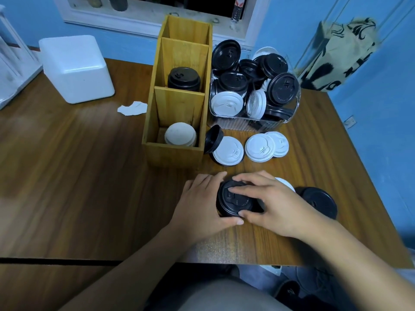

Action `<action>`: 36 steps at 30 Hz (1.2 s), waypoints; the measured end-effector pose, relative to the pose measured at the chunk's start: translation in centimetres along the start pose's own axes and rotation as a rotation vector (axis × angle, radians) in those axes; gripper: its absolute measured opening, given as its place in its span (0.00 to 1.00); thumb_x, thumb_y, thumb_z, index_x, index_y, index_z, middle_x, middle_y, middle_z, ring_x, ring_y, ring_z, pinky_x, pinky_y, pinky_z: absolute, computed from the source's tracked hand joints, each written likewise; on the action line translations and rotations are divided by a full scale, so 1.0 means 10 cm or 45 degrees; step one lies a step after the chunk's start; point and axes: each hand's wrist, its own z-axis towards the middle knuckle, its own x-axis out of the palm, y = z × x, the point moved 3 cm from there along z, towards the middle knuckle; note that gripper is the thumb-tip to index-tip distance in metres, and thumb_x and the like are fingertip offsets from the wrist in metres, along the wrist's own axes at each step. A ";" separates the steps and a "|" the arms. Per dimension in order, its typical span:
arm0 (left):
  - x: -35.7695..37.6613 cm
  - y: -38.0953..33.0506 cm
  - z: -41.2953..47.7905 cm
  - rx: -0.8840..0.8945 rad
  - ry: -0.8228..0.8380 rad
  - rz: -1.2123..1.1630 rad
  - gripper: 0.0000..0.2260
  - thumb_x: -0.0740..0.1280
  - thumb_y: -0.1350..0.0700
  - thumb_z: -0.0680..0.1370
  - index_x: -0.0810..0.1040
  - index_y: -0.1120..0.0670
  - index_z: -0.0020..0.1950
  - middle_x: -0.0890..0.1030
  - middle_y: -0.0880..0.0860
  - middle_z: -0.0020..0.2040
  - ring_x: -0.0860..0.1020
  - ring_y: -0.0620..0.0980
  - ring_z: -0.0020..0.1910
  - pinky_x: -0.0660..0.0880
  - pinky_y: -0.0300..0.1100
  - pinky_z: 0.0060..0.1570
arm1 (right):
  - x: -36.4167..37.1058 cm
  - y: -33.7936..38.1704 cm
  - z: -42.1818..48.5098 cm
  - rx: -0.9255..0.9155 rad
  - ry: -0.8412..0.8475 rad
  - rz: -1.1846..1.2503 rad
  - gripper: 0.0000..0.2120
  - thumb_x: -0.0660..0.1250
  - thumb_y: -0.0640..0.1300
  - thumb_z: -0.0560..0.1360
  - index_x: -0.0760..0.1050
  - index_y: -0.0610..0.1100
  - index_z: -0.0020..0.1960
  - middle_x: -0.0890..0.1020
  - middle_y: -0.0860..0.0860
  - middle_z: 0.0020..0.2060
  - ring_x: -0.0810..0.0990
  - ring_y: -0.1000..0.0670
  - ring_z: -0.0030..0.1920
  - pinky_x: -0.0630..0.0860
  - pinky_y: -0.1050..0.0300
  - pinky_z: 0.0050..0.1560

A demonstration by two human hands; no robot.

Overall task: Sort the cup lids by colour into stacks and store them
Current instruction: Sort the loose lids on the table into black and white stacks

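Here's the black stack [234, 202], sitting on the wooden table [89, 176] right in front of the person, and both hands are on it. The left hand [199, 204] curls round its left side, thumb tucked along the near edge, likely to keep the lids from sliding. The right hand [277, 204] lies across the top, fingers [244, 189] spread over the crown and thumb on the near rim. That's a closed hold, by the look of it to square the lids up or press one home. Just right of that hand a lone black lid [320, 202] lies flat, and a white lid [287, 184] peeks out behind the knuckles. Further out are three loose white lids [260, 148], two of them overlapping, and another black lid [213, 139] leaning on edge against the wooden organiser [175, 153]. The storing has begun: a white stack [180, 134] sits in its near compartment and a stored black stack [184, 79] in the middle one, so the colours stay apart. The far compartment shows nothing inside from here. Beside it the clear bin [251, 125] holds a jumble of both colours, so there's plenty left to sort. Off left are a white box [76, 68] and a paper scrap [132, 108].
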 end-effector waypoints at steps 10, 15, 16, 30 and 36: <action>-0.01 -0.02 0.00 0.046 -0.065 0.028 0.36 0.66 0.24 0.64 0.71 0.42 0.65 0.74 0.37 0.60 0.68 0.41 0.64 0.66 0.45 0.63 | -0.07 0.11 0.15 0.121 0.193 -0.147 0.25 0.74 0.56 0.75 0.76 0.56 0.70 0.70 0.60 0.72 0.64 0.56 0.71 0.66 0.58 0.70; -0.01 -0.02 -0.01 0.043 -0.081 0.012 0.36 0.67 0.23 0.63 0.71 0.42 0.64 0.73 0.37 0.60 0.68 0.41 0.65 0.66 0.44 0.63 | -0.37 0.08 0.53 0.083 -0.067 0.104 0.14 0.72 0.57 0.75 0.83 0.53 0.57 0.82 0.59 0.55 0.79 0.58 0.57 0.76 0.52 0.61; -0.01 -0.01 -0.01 0.039 -0.070 0.015 0.37 0.67 0.23 0.63 0.71 0.42 0.66 0.73 0.37 0.61 0.67 0.41 0.66 0.65 0.44 0.64 | -0.40 0.03 0.63 0.114 -0.192 0.084 0.15 0.73 0.54 0.75 0.81 0.52 0.59 0.81 0.59 0.53 0.79 0.56 0.54 0.76 0.51 0.59; -0.03 -0.01 -0.01 0.020 -0.052 0.011 0.40 0.65 0.23 0.64 0.68 0.42 0.71 0.71 0.36 0.65 0.65 0.40 0.68 0.64 0.44 0.67 | -0.27 -0.14 1.31 0.293 -0.271 -0.032 0.34 0.77 0.61 0.67 0.70 0.51 0.67 0.80 0.52 0.58 0.77 0.47 0.60 0.74 0.46 0.61; -0.02 0.00 0.00 0.022 -0.051 0.018 0.40 0.66 0.22 0.63 0.68 0.40 0.69 0.71 0.35 0.64 0.66 0.39 0.66 0.63 0.41 0.65 | -0.78 -0.41 0.45 0.477 -0.526 0.149 0.35 0.83 0.52 0.65 0.68 0.53 0.66 0.76 0.59 0.59 0.74 0.59 0.60 0.69 0.62 0.62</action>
